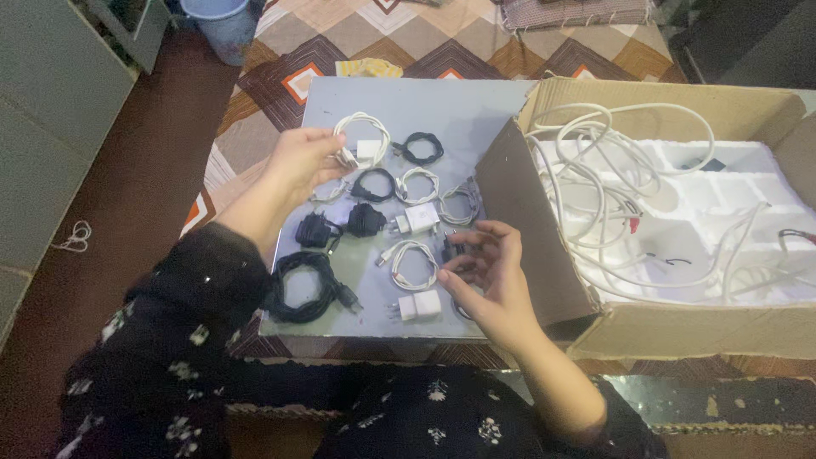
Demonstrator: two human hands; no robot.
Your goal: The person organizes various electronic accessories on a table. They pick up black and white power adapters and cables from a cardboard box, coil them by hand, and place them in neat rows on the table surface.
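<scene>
While my left hand point(299, 161) pinches a coiled white cable point(361, 136) with its white plug block at the far side of the grey board point(442, 102), my right hand point(486, 268) closes its fingertips on a small dark connector point(448, 252) near the board's right edge, just beside the cardboard box point(544, 255). Neither hand is free: the left grips the coil by one side, the right holds its piece lightly between thumb and fingers.

Around them lie rows of sorted items: black coils point(418, 147), small white coils point(416, 184), two black adapters point(340, 225), a white charger point(418, 218), another white charger point(418, 305) near the front edge, and a thick black cable bundle point(304, 286) at the front left. In the box, loose white cords point(612, 161) sprawl over white foam trays point(722, 195).

As I judge it, the coil in my left hand is the weak point; held by one side only, its loops could spring loose and its plug could drag across the neighbouring coils and knock the rows out of order. My right wrist hovers close over the front charger and a white coil point(410, 262), so a careless sweep might push them towards the board's edge. The dark connector, held so lightly, could also slip and drop among the other pieces, though how firm my hold is I cannot tell.
</scene>
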